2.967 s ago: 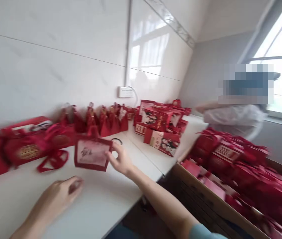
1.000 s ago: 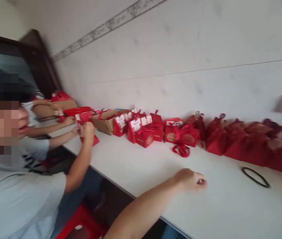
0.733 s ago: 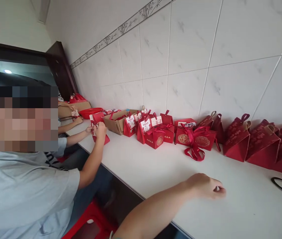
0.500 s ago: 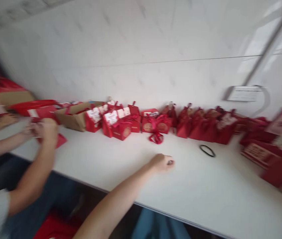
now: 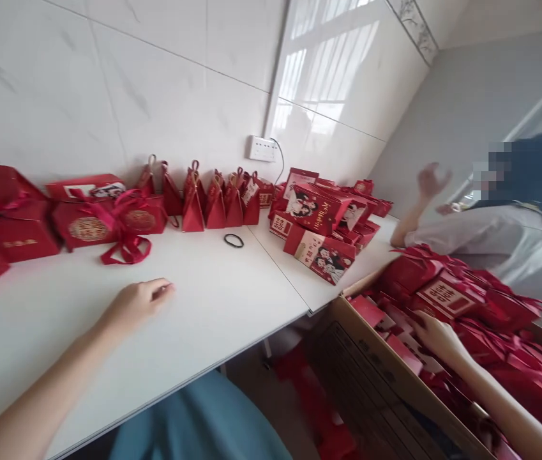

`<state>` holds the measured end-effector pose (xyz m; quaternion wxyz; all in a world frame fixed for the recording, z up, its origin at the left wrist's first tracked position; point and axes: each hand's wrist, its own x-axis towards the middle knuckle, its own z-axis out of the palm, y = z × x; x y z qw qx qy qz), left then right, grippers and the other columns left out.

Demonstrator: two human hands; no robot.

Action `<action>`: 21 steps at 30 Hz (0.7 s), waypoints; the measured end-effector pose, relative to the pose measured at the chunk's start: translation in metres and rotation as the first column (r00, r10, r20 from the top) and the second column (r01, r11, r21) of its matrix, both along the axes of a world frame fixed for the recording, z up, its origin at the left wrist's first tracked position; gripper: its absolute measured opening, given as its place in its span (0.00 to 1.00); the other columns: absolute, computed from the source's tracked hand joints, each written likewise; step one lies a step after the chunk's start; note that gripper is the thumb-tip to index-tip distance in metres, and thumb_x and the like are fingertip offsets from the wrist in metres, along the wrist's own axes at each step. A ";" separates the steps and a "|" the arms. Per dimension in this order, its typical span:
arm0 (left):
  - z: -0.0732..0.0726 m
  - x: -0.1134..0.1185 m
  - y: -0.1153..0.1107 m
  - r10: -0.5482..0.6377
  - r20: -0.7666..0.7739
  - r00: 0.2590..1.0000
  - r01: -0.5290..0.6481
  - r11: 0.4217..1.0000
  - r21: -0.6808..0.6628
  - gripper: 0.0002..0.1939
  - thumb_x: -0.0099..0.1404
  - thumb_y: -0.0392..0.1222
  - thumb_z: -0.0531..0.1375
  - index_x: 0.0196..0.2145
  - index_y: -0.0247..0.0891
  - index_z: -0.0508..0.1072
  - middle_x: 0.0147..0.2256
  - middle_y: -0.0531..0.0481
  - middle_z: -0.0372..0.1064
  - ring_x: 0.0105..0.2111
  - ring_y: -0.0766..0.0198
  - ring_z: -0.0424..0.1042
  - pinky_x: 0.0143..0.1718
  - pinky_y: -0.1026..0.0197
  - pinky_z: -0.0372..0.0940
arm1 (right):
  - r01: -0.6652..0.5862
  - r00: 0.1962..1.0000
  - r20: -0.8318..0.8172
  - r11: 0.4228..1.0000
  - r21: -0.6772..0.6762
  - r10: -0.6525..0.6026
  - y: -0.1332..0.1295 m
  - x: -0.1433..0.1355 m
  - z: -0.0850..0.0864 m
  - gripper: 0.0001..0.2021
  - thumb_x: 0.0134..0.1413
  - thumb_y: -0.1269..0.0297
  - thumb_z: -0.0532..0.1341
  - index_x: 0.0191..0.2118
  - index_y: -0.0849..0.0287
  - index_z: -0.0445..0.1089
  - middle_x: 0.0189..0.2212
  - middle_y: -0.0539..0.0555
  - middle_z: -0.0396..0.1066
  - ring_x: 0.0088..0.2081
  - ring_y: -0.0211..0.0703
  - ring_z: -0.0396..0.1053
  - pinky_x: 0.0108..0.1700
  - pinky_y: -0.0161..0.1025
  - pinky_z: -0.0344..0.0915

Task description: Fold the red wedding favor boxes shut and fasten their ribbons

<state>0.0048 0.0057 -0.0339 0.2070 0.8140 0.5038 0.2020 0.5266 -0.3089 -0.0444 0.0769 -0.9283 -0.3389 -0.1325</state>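
My left hand (image 5: pixel 141 299) rests on the white table (image 5: pixel 213 287), its fingers curled in and nothing visible in them. A black ring-shaped band (image 5: pixel 233 241) lies on the table beyond it to the right. My right hand (image 5: pixel 438 338) reaches into a cardboard box (image 5: pixel 371 345) packed with red gift boxes. Its fingers touch the folded red boxes (image 5: pixel 405 351) there; the fingertips are partly hidden among them, so any grip is unclear. Beside it lies a red gift box with a pale printed label (image 5: pixel 450 294).
Red gift boxes with ribbons (image 5: pixel 91 220) and triangular red boxes with loops (image 5: pixel 194 201) stand along the tiled wall. A pile of photo-printed red boxes (image 5: pixel 318 211) occupies the table's right part. A person (image 5: pixel 481 223) with a raised hand is beyond the cardboard box.
The view has swung to the right. The cardboard box, my right hand in it and another person have come into view. My left hand stays curled over the table.
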 end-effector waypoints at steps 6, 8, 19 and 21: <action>0.006 0.004 -0.002 0.061 -0.054 0.997 -0.063 0.997 -0.042 0.15 0.57 0.52 0.49 0.26 0.42 0.69 0.16 0.57 0.62 0.19 0.65 0.61 0.27 0.65 0.55 | -0.007 0.995 -0.102 0.999 -0.052 0.001 0.008 -0.002 -0.011 0.10 0.56 0.66 0.58 0.35 0.56 0.77 0.34 0.59 0.79 0.37 0.52 0.77 0.38 0.41 0.70; 0.008 0.005 -0.004 0.074 -0.084 0.994 -0.080 0.995 -0.064 0.14 0.59 0.50 0.49 0.28 0.42 0.69 0.15 0.60 0.61 0.20 0.67 0.60 0.28 0.68 0.54 | -0.022 0.992 -0.129 0.998 -0.055 0.015 0.009 -0.005 -0.011 0.08 0.55 0.65 0.59 0.35 0.58 0.77 0.33 0.59 0.79 0.35 0.48 0.77 0.39 0.40 0.70; 0.007 0.003 -0.003 0.055 -0.066 0.996 -0.060 0.996 -0.069 0.14 0.60 0.49 0.50 0.26 0.42 0.70 0.15 0.57 0.60 0.20 0.65 0.61 0.26 0.66 0.53 | -0.055 0.965 -0.258 0.998 -0.040 0.043 0.013 -0.022 0.001 0.10 0.55 0.70 0.59 0.29 0.54 0.78 0.30 0.58 0.79 0.37 0.54 0.77 0.37 0.40 0.68; 0.004 0.003 -0.001 0.044 -0.050 0.998 -0.046 0.997 -0.058 0.13 0.60 0.48 0.50 0.26 0.41 0.70 0.15 0.57 0.61 0.19 0.67 0.60 0.27 0.66 0.54 | -0.077 0.958 -0.277 0.997 -0.024 0.068 0.013 -0.031 0.017 0.12 0.55 0.72 0.60 0.25 0.55 0.76 0.29 0.59 0.78 0.35 0.50 0.77 0.35 0.38 0.68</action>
